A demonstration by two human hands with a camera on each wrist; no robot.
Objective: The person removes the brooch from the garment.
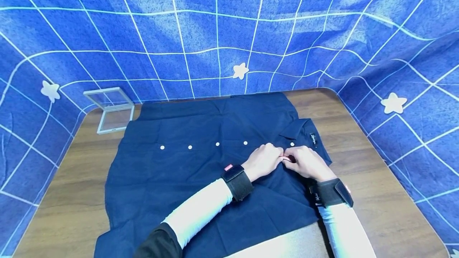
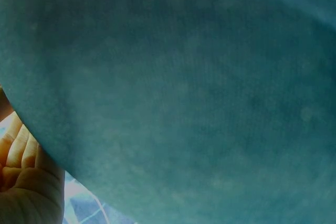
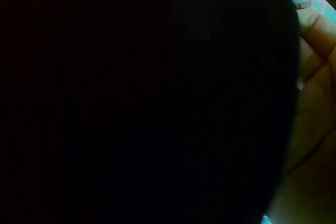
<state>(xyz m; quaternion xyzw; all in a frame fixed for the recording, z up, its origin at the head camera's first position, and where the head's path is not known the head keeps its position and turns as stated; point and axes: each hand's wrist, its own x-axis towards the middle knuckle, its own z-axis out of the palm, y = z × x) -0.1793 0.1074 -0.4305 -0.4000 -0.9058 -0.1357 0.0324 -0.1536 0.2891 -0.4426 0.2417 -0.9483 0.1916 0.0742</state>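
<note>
A navy button-up shirt lies spread over the table, its collar toward the right. Several white buttons run along its front in a row. My left hand pinches the shirt front just below the collar. Close against it, my right hand pinches the same stretch of cloth, fingertips meeting the left ones. What lies between the fingertips is hidden. Shirt cloth fills most of the left wrist view, with part of the left palm at the corner. Dark cloth blocks most of the right wrist view.
A pale hinged frame with clear panes stands half open at the table's back left. The wooden table shows at both sides of the shirt. Blue grid-patterned curtain with white stars surrounds the table's back and sides.
</note>
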